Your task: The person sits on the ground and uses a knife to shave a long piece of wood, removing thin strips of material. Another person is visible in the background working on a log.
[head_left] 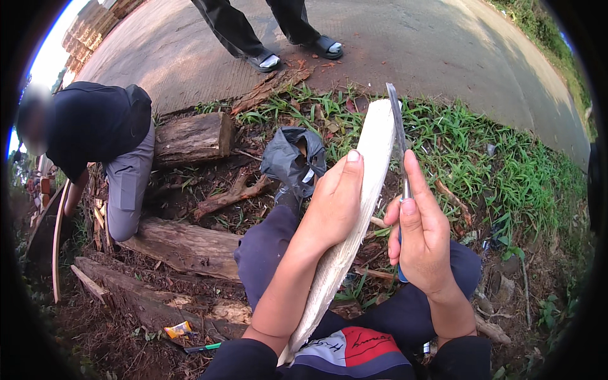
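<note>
A long, pale strip of stripped wood (342,253) slants from my lap up toward the road. My left hand (335,206) is closed around its middle, with the thumb pointing up along the face. In my right hand (421,231) is a blue-handled tool (398,123) with a long narrow metal blade, possibly a knife. The index finger stretches up beside the blade's base and the thumb presses on the handle. The blade lies along the right edge of the strip near its upper end, touching or almost touching it. My fingers hide most of the handle.
Logs (190,247) lie to the left, where another person (104,133) bends over a thin wooden strip (58,240). A black plastic bag (292,158) sits ahead of my knee. Someone in sandals (266,60) stands on the paved road (411,44). Grass (487,152) grows at right.
</note>
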`<state>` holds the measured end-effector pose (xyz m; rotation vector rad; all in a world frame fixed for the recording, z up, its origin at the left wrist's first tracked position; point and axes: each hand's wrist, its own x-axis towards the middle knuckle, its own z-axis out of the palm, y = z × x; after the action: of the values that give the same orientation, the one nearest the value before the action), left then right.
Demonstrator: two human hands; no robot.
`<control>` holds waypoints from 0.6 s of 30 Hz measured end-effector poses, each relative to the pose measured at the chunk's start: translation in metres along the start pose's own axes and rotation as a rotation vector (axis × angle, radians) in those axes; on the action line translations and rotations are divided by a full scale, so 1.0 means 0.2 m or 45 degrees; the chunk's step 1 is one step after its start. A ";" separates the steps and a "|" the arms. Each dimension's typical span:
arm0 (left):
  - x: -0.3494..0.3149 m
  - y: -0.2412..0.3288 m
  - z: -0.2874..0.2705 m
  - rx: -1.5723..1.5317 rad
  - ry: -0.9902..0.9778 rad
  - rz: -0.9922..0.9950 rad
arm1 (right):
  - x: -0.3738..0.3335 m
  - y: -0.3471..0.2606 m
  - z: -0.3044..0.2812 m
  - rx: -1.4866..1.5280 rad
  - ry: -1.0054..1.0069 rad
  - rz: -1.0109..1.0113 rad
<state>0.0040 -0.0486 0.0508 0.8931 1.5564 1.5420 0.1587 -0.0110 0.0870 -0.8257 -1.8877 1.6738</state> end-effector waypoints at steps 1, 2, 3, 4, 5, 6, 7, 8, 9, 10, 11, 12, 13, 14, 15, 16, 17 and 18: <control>-0.01 0.01 -0.02 -0.055 -0.001 -0.106 | -0.02 -0.01 0.01 0.015 -0.028 0.025; 0.00 0.04 -0.05 -0.071 0.003 -0.164 | -0.04 -0.01 0.02 0.035 -0.058 0.047; 0.01 0.05 -0.09 -0.084 0.009 -0.202 | -0.07 0.01 0.02 -0.015 -0.121 -0.007; 0.02 0.06 -0.11 -0.100 0.022 -0.211 | -0.09 0.03 0.03 -0.088 -0.145 -0.064; 0.01 0.06 -0.13 -0.102 0.034 -0.205 | -0.12 0.04 0.05 -0.152 -0.170 -0.122; 0.01 0.06 -0.14 -0.106 0.045 -0.208 | -0.12 0.05 0.06 -0.160 -0.177 -0.129; 0.00 0.07 -0.15 -0.109 0.060 -0.210 | -0.12 0.05 0.07 -0.167 -0.188 -0.139; -0.01 0.06 -0.14 -0.112 0.053 -0.217 | -0.12 0.06 0.06 -0.185 -0.182 -0.131; -0.02 0.05 -0.12 -0.100 0.049 -0.209 | -0.12 0.06 0.06 -0.187 -0.164 -0.127; -0.03 0.04 -0.11 -0.086 0.048 -0.202 | -0.11 0.07 0.06 -0.186 -0.149 -0.123; -0.04 0.03 -0.09 -0.060 0.049 -0.174 | -0.08 0.06 0.06 -0.173 -0.121 -0.127; -0.03 0.01 -0.07 -0.048 0.049 -0.114 | -0.06 0.04 0.06 -0.137 -0.109 -0.106; -0.03 -0.02 -0.06 -0.036 0.052 -0.055 | -0.03 0.03 0.06 -0.100 -0.097 -0.085; -0.02 -0.02 -0.03 -0.025 0.049 0.008 | -0.03 0.03 0.06 -0.103 -0.091 -0.091; -0.02 0.00 -0.05 -0.044 0.033 -0.058 | -0.04 0.04 0.06 -0.107 -0.088 -0.098; -0.02 0.03 -0.07 -0.060 0.033 -0.134 | -0.05 0.04 0.06 -0.127 -0.098 -0.112; -0.02 0.07 -0.10 -0.069 0.042 -0.210 | -0.08 0.05 0.08 -0.165 -0.127 -0.152; -0.02 0.07 -0.14 -0.082 0.061 -0.211 | -0.10 0.07 0.09 -0.210 -0.155 -0.192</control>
<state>-0.0187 -0.0647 0.0652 0.6782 1.5643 1.4951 0.1630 -0.0370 0.0724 -0.6372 -2.1374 1.5230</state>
